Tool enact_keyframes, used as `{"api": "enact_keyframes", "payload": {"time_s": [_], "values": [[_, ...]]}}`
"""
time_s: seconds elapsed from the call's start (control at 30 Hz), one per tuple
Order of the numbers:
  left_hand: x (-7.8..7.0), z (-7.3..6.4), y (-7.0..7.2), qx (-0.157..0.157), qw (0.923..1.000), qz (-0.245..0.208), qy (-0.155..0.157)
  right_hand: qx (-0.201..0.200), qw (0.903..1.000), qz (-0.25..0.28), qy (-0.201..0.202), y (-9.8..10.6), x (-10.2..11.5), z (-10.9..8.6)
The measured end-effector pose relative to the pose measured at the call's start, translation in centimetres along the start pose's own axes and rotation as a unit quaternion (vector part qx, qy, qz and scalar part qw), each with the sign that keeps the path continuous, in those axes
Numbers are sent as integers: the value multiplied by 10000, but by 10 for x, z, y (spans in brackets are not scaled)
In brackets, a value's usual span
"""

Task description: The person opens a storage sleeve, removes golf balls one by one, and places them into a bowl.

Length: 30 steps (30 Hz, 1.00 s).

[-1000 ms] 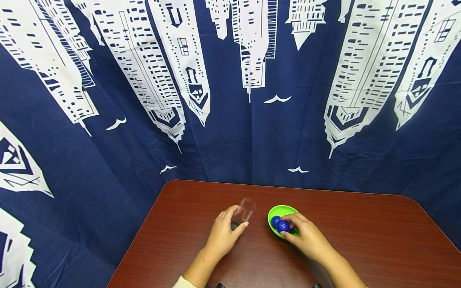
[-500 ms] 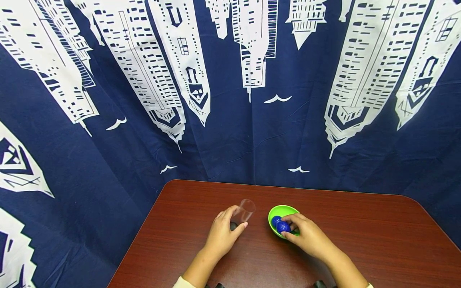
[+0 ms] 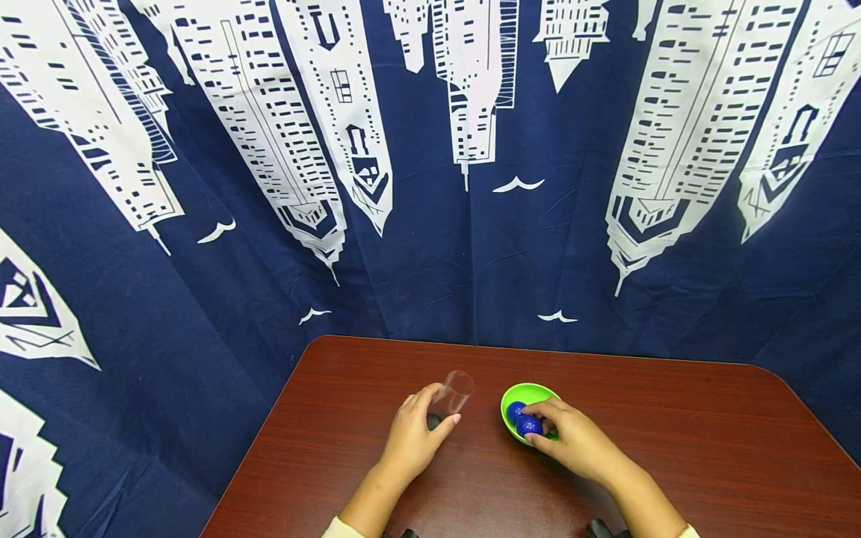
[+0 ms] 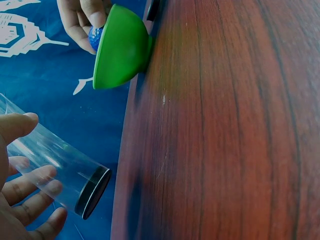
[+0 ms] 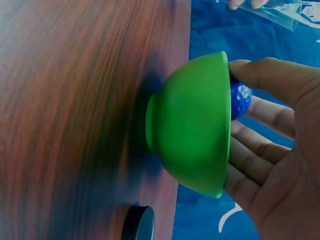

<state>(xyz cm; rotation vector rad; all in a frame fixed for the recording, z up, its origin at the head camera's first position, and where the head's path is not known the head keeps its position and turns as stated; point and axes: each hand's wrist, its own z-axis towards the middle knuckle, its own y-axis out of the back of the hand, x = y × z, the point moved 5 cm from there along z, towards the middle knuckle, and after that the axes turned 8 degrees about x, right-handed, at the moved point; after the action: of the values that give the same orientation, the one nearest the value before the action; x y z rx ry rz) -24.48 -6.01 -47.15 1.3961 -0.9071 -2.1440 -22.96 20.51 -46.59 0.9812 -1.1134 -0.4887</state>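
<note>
My left hand grips a clear plastic tube, thumb on one side and fingers on the other. The tube leans, its black end cap low and the other end tipped up and away. To the right, a green bowl stands on the table. My right hand reaches over its rim and pinches a blue golf ball between thumb and fingers. A second blue ball lies in the bowl, partly covered by the held one. The right fingers hide part of the bowl's near right side.
On the brown wooden table, a black round lid sits close to the bowl in the right wrist view; the right hand and forearm cover it in the head view. A blue cloth with white buildings hangs behind the table.
The tube and left hand have drifted slightly left. My right hand keeps its pinch on the golf ball at the bowl, with barely any shift.
</note>
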Motion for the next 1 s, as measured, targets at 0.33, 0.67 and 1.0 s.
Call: {"api": "enact_keyframes", "payload": {"time_s": [0.33,0.67,1.0], "values": [[11,3,-5,209,9979,-523,324,91,9989,-428,-186,-2,5,2],[22,7,-9,388,9942,-886,468,-355,9957,-715,-469,-7,8,4],[27,8,-16,528,9911,-1134,461,-684,9937,-796,-402,-9,6,3]]}}
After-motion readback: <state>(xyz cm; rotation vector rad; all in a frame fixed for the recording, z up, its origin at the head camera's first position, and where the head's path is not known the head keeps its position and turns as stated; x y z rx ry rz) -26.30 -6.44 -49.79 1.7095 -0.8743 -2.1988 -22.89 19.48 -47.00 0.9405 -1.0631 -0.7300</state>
